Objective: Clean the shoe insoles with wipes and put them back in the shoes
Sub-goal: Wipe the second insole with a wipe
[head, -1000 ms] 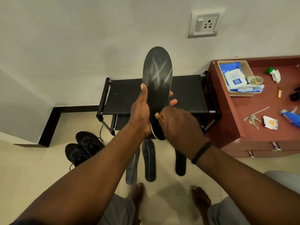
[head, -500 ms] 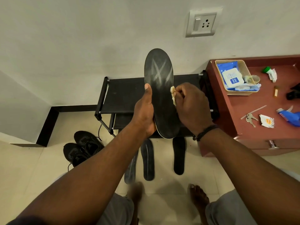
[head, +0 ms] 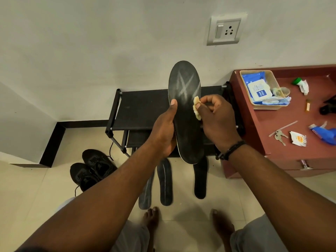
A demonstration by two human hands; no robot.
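While three more insoles lie side by side on the tiled floor below, a person holds a black insole upright before a black shoe rack, toe end up and heel end down, its long axis running nearly vertical between the two hands. The left hand grasps the insole along its left edge, thumb laid on the face near mid-length. The right hand pinches a crumpled, yellowed wipe and presses it to the insole's right edge, just below pale streaks crossing the toe area. The wiping hand sits nearest those streaks, so the next stroke would likely travel up along the insole's length. A pair of black shoes waits on the floor to the left, well apart from the hands. A pack of wipes sits in a tray on the red cabinet at right.
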